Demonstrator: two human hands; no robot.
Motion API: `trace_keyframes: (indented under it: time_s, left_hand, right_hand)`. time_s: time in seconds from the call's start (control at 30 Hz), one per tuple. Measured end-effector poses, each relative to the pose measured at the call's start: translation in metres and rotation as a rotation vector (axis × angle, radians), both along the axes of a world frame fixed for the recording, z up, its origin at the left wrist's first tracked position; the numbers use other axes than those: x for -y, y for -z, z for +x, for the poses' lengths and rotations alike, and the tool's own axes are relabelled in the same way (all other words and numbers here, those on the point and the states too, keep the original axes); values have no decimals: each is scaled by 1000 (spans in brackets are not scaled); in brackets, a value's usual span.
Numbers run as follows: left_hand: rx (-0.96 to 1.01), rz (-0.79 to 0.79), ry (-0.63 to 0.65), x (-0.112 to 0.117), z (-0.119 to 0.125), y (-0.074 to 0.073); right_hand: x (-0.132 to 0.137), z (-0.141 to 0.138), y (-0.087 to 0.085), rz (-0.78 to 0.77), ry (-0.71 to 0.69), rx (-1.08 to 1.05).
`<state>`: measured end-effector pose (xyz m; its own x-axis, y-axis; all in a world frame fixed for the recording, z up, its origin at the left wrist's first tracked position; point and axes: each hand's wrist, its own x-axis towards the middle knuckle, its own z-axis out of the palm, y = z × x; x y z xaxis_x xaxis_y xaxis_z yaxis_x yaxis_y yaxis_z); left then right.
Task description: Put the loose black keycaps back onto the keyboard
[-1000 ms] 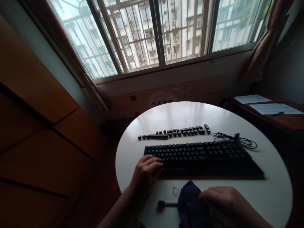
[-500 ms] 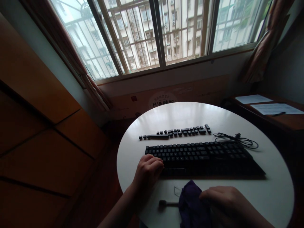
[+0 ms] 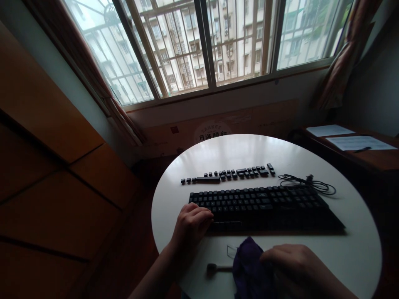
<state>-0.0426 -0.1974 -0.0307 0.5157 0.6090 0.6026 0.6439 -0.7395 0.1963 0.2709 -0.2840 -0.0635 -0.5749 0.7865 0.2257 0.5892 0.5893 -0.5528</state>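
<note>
A black keyboard (image 3: 249, 207) lies on a round white table, with its lower rows bare of keycaps. My left hand (image 3: 193, 222) is closed at the keyboard's left front corner, fingers curled over the edge; the thumb is mostly hidden. My right hand (image 3: 296, 261) pinches a purple cloth (image 3: 251, 265) at the front of the table. Left of the cloth a small brush (image 3: 213, 269) sticks out, its handle end covered. A thin wire tool (image 3: 231, 251) lies just behind the cloth. Loose keycaps (image 3: 238, 174) stand in rows beyond the keyboard, among them the long space bar (image 3: 208, 180).
A coiled black cable (image 3: 311, 182) lies behind the keyboard's right end. The white table's (image 3: 170, 195) round edge runs past my left forearm. Papers (image 3: 361, 143) and a pen rest on a wooden desk at right. A barred window is ahead, an orange-brown cabinet (image 3: 52, 199) at left.
The whole view has shifted slightly, so everything sits a little further left. Both hands keep their places at the keyboard and the cloth.
</note>
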Motion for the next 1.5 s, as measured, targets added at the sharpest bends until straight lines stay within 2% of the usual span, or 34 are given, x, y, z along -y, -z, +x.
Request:
trace_keyframes:
  time_s: [0.3,0.53,0.83,1.03,1.27,1.5]
  left_hand:
    - [-39,31,-23,2,0,-1]
    - [11,28,-32,1,0,2]
    - [233,-137,-33,-3,-5,3]
    - [361,-247,-31,-1,-7,-1]
    - [546,-456,-63,-3,-10,-4]
    - [540,-435,-86,-2,-10,-2]
  right_hand:
    - [1,-1,-1,-3,22,-23]
    - [1,-1,-2,-16,-4,-3]
    - [4,-2,-11,-43,8,-25]
    - [4,-3,-11,-40,9,0]
    - [3,-2,-6,-28,-1,0]
    - [1,-1,-7,-30,-16,40]
